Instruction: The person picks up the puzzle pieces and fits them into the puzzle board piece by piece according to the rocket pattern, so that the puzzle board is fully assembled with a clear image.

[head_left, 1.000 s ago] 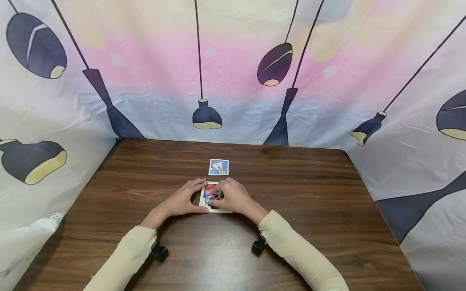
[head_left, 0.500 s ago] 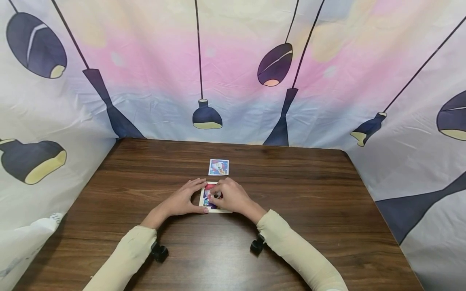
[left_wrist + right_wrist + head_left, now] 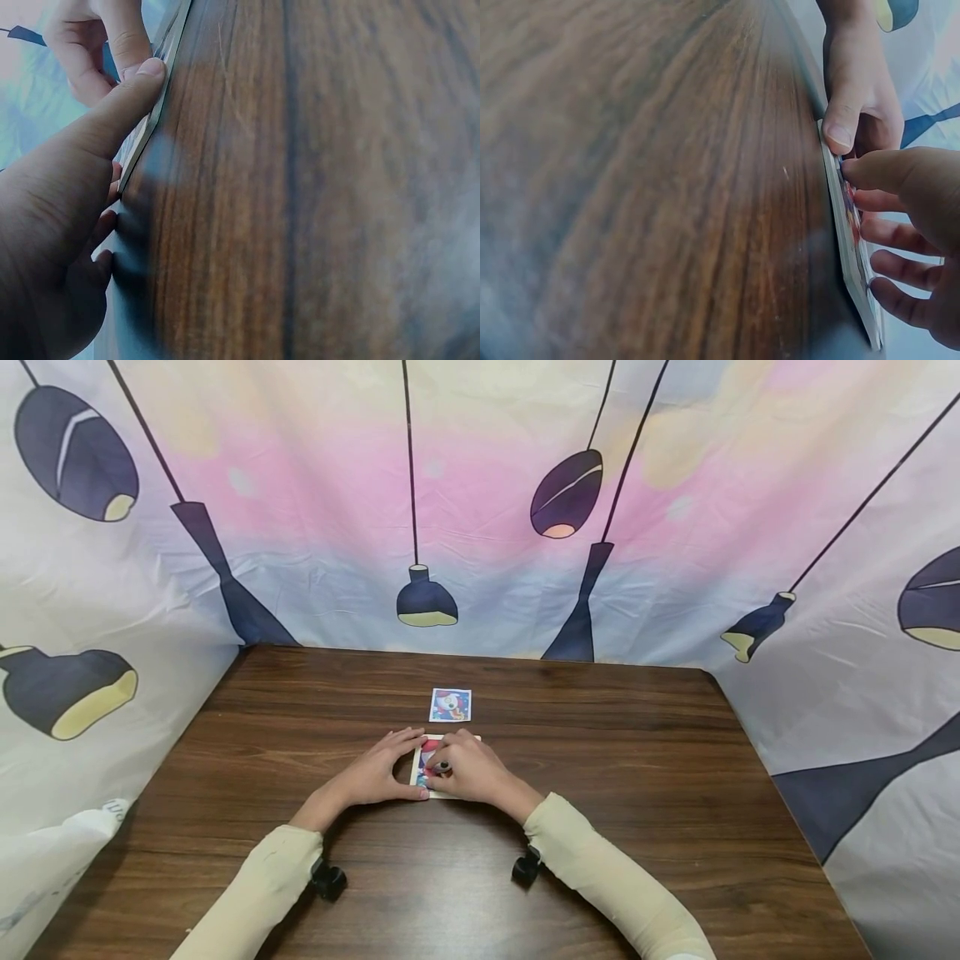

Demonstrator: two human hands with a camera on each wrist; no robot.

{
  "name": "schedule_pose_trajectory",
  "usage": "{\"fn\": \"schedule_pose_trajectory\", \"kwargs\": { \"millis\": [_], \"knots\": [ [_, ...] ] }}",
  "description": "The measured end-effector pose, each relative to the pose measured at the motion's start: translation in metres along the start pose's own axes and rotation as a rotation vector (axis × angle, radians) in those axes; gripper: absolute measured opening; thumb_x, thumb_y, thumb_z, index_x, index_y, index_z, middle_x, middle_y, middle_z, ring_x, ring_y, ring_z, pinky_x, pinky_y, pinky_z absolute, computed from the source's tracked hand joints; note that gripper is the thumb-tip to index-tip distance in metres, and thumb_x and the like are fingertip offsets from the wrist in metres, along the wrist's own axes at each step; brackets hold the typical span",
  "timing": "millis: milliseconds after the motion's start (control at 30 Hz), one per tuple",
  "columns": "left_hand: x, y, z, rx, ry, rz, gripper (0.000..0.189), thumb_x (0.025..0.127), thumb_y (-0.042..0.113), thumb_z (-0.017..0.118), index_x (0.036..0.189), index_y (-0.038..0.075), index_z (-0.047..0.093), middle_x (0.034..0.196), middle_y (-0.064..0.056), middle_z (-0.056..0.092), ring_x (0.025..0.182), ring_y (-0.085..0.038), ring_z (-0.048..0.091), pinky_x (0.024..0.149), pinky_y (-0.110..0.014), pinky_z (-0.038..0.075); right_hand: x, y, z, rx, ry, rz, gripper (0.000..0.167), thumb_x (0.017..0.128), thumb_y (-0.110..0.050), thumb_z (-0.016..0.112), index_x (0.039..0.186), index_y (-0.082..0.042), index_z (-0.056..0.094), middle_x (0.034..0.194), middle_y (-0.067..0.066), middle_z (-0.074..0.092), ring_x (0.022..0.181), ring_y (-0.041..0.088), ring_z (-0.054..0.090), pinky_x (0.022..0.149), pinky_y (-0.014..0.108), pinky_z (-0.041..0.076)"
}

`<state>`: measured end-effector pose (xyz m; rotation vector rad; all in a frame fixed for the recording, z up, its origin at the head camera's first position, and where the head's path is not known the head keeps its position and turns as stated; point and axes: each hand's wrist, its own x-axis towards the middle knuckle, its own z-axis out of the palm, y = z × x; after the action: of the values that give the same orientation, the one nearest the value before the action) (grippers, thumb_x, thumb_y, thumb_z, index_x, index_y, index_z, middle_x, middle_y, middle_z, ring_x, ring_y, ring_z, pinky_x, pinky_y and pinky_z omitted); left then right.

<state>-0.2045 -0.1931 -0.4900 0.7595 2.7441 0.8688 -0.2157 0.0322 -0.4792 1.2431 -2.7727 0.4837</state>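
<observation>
A small flat picture puzzle (image 3: 431,746) in a cream frame lies on the table between both hands. My left hand (image 3: 377,774) holds its left side, thumb at the near corner and fingers at the far corner. From the right, my right hand (image 3: 477,767) reaches over the puzzle and covers much of the picture. In the right wrist view its thumb (image 3: 881,171) and spread, loosely bent fingers touch the top of the puzzle (image 3: 845,244). A small dark spot shows between thumb and forefinger in the head view; what it is, I cannot tell.
Just beyond the puzzle lies a square picture card (image 3: 451,705) with a cartoon print. Both rest on a brown wooden table (image 3: 600,735). Cloth printed with lamps (image 3: 427,597) hangs around the back and sides. Each wrist carries a black camera mount (image 3: 328,881).
My right hand has shifted slightly left across the puzzle. The visible part of the picture has changed, a blue-green patch near the fingers giving way to white and red. My left hand stays put.
</observation>
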Motion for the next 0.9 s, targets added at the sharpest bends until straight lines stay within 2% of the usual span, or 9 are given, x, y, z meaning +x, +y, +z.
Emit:
{"fn": "schedule_pose_trajectory", "kwargs": {
  "millis": [100, 467, 700, 900],
  "knots": [
    [0.001, 0.0, 0.0, 0.006, 0.002, 0.009, 0.102, 0.08, 0.059, 0.082, 0.157, 0.006, 0.041, 0.165, -0.01, 0.033, 0.155, -0.036, 0.02, 0.122, -0.064, 0.018, 0.0, -0.002, -0.002, -0.001, -0.011, 0.008, 0.02, 0.093, -0.037, 0.076, 0.103, -0.021, 0.083, 0.109, -0.004, 0.071, 0.093, 0.014, 0.056, 0.072, 0.024, 0.049],
    [0.001, 0.001, 0.0, 0.014, 0.008, 0.029, 0.103, 0.08, 0.061, 0.081, 0.156, 0.004, 0.042, 0.164, -0.014, 0.034, 0.154, -0.039, 0.022, 0.122, -0.065, 0.018, -0.003, -0.003, -0.003, -0.019, -0.021, -0.001, 0.022, 0.093, -0.038, 0.076, 0.108, -0.022, 0.082, 0.111, -0.005, 0.07, 0.096, 0.013, 0.057, 0.078, 0.026, 0.05],
    [0.001, 0.001, 0.001, 0.016, 0.0, -0.004, 0.101, 0.08, 0.061, 0.081, 0.156, 0.006, 0.042, 0.164, -0.013, 0.034, 0.154, -0.041, 0.02, 0.121, -0.067, 0.019, -0.016, 0.012, -0.014, 0.086, 0.003, 0.036, 0.029, 0.094, -0.035, 0.075, 0.117, -0.018, 0.079, 0.116, -0.001, 0.072, 0.103, 0.015, 0.063, 0.086, 0.032, 0.056],
    [0.001, 0.003, 0.0, 0.013, -0.004, -0.026, 0.102, 0.08, 0.062, 0.08, 0.156, 0.007, 0.043, 0.164, -0.014, 0.033, 0.154, -0.042, 0.02, 0.121, -0.066, 0.019, -0.037, 0.031, -0.027, 0.155, 0.038, 0.064, 0.032, 0.098, -0.034, 0.071, 0.121, -0.014, 0.077, 0.117, 0.001, 0.072, 0.109, 0.017, 0.065, 0.093, 0.038, 0.056]
  ]
}}
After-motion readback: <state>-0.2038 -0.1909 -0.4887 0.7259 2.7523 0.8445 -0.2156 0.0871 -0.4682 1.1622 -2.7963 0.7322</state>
